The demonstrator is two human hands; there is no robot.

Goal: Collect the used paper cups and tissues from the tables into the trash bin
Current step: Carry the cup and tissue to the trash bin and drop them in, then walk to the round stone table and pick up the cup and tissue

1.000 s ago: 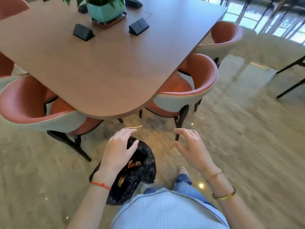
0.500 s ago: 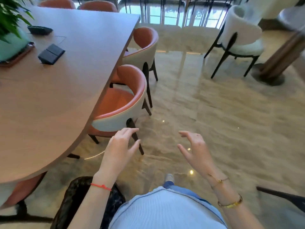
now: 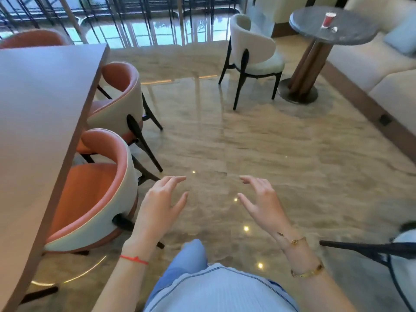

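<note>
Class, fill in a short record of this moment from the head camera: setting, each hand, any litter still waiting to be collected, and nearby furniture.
setting: lounge with polished stone floor
left hand: empty, fingers spread, held over the floor
right hand: empty, fingers spread, held over the floor
litter: red paper cup upright on the round grey table; small white item beside it, too small to identify
trash bin: not in view
furniture: long wooden table at left with orange chairs; white chair by the round table

Lounge: marble floor [image 3: 270,143], sofa [image 3: 382,70], round table [image 3: 351,36].
</note>
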